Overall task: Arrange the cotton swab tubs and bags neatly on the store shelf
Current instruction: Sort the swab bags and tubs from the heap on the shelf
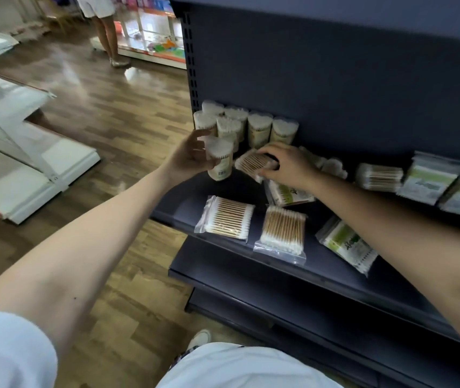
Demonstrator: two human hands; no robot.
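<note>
My left hand [188, 156] grips a clear round tub of cotton swabs [221, 161] near the left end of the dark shelf [184, 208], just in front of several upright tubs [258, 128] at the back left corner. My right hand [287, 165] lies over a flat bag of wooden-stick swabs [252, 163], fingers closed on its edge. Two clear swab bags [227, 217] [283, 231] lie flat near the shelf's front edge. Green-labelled bags [347, 243] [287, 193] lie scattered. More bags [430, 179] stand upright at the right.
A lower dark shelf [251, 284] juts out beneath. White shelf boards [27, 169] lie on the wooden floor to the left. A person's legs [110, 35] stand far back beside a glass display case [153, 32].
</note>
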